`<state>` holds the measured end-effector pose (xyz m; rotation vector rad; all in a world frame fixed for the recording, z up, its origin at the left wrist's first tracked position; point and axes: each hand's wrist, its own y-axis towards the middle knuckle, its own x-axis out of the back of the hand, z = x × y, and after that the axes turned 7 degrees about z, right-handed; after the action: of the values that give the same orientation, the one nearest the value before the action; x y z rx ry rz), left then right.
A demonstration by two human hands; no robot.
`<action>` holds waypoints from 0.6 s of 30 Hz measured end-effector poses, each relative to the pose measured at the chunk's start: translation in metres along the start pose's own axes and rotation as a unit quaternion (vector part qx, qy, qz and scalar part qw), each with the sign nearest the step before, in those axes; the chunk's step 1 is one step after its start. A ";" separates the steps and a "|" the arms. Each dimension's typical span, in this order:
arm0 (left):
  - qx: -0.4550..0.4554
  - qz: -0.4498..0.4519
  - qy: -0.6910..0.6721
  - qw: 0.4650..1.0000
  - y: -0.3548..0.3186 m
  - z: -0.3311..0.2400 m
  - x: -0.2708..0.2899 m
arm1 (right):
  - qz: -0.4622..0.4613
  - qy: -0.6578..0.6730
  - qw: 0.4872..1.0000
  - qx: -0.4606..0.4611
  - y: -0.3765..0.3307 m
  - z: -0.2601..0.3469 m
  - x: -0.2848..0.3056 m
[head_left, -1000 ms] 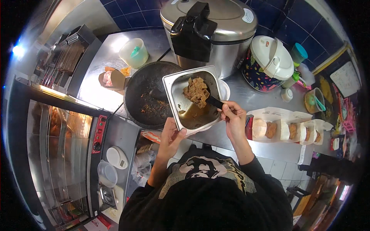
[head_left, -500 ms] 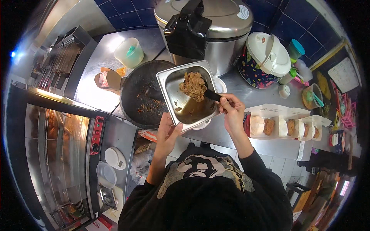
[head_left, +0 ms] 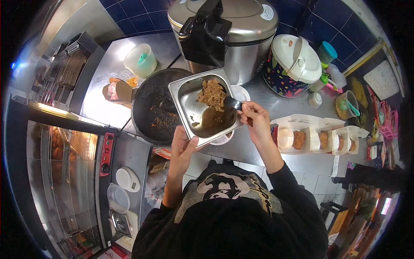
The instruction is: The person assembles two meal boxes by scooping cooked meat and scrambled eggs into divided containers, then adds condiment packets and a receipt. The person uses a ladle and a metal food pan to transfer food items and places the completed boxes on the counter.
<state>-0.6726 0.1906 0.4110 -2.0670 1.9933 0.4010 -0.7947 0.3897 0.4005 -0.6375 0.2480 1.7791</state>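
My left hand (head_left: 183, 149) grips the near left corner of a square stainless steel food pan (head_left: 176, 91), thumb on the rim. The pan is held up over the counter, tilted, with brown liquid (head_left: 215, 120) pooled in its near part. In my right hand (head_left: 257, 123) is a dark-handled spoon (head_left: 233, 103), its bowl hidden under a heap of brown shredded food (head_left: 211, 93) inside the pan. Partly covered by the pan, a wide dark stone mortar (head_left: 144, 108) with reddish crumbs stands to its left. A white bowl (head_left: 240, 93) shows beneath the pan.
A large steel cooker (head_left: 243, 60) and a patterned pot with white lid (head_left: 284, 77) stand behind. On the right are open paper boxes of fried food (head_left: 299, 140). A carton (head_left: 118, 94) and a translucent tub (head_left: 140, 64) sit left, beyond a glass-fronted warmer (head_left: 64, 172).
The pan has shifted slightly left, along with both hands. The spoon has turned a little, showing more of its shiny neck, and the heap of food on it has changed shape.
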 end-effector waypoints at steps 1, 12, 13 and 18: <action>0.002 -0.004 -0.006 1.000 0.001 -0.002 -0.001 | -0.004 0.012 1.000 -0.012 0.002 0.001 0.001; 0.017 -0.075 -0.096 0.992 0.004 -0.023 0.018 | 0.046 0.079 0.996 -0.024 0.024 0.054 -0.005; 0.014 -0.077 -0.101 0.992 0.002 -0.023 0.025 | 0.048 0.086 0.995 -0.020 0.023 0.056 -0.001; 0.005 -0.110 -0.073 0.991 -0.012 -0.024 0.049 | -0.036 0.039 0.999 -0.006 0.022 0.036 0.034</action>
<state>-0.6587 0.1370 0.4152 -2.1546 1.6603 0.4809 -0.8322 0.4283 0.4081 -0.7172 0.2654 1.6894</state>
